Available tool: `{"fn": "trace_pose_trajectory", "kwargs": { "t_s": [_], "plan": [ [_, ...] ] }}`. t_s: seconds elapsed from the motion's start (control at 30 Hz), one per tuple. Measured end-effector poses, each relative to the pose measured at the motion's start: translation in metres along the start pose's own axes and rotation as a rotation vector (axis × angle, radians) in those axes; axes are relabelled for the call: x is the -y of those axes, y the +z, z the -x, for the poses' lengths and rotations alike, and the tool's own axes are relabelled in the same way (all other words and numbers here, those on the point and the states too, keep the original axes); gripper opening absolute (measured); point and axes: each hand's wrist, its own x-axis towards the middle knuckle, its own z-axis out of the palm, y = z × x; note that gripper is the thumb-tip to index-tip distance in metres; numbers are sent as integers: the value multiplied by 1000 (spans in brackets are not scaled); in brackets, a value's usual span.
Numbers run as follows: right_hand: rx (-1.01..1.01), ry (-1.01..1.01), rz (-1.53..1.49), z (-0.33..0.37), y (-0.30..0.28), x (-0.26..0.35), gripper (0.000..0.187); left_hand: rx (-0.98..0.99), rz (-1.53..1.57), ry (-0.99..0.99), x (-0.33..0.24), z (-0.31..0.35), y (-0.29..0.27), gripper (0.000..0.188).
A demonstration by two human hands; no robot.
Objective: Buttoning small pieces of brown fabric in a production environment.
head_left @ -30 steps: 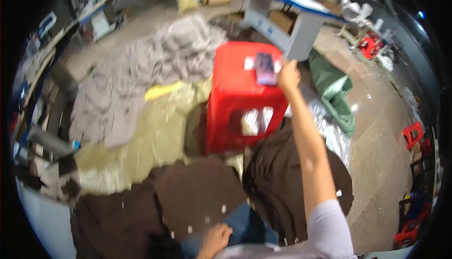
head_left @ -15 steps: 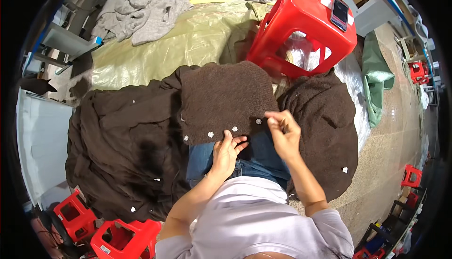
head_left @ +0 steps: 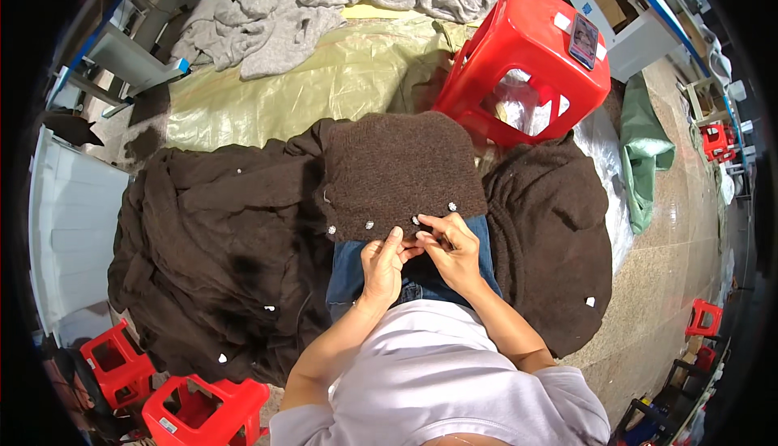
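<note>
A dark brown knitted piece (head_left: 401, 162) lies over my lap, on blue jeans (head_left: 347, 276). Along its near edge sits a row of several small, sparkly, flower-like buttons (head_left: 369, 225). My left hand (head_left: 381, 272) grips that edge, thumb on top and the other fingers partly hidden beneath. My right hand (head_left: 455, 253) is closed in a pinch right beside one button (head_left: 416, 220), its index fingertip touching or almost touching it. Anything thin between the right fingertips is too small to make out. The two hands nearly meet at the fabric edge.
Heaped brown fabric (head_left: 219, 251) lies to my left, and more brown knit (head_left: 551, 243) to my right. Ahead stands a red plastic stool (head_left: 519, 49) with a phone (head_left: 583, 41) on it. Grey knit (head_left: 284, 17) is piled on a yellowish sheet (head_left: 243, 106). Red stools (head_left: 207, 413) stand at lower left.
My right hand has come down and left from above the right end of the edge to the button near my left hand. The left hand keeps its grip. The phone screen has lit up.
</note>
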Motion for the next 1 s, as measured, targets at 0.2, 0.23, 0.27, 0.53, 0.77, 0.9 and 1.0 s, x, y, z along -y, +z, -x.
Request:
{"fn": "trace_pose_trajectory", "kwargs": {
  "t_s": [0.2,0.23,0.27,0.53,0.77,0.9,1.0],
  "plan": [
    [-38,119,-62,-5,7,-6,20,15,-61,49,9,-2,-8,29],
    [-35,133,-67,-6,7,-6,19,16,-60,51,9,-2,-9,29],
    [-31,148,-71,-5,6,-6,18,19,-78,51,8,-2,-8,29],
    [-36,168,-49,-7,10,-10,17,29,-178,70,15,-4,-14,28],
    [-73,177,-25,-6,13,-19,14,-34,-427,74,19,-6,-16,31],
    [-99,278,-81,-2,15,-19,13,7,-761,-238,-5,2,-2,34],
    [-115,222,-56,-1,16,-24,10,-109,-1042,252,-6,5,6,15]
  ]
}}
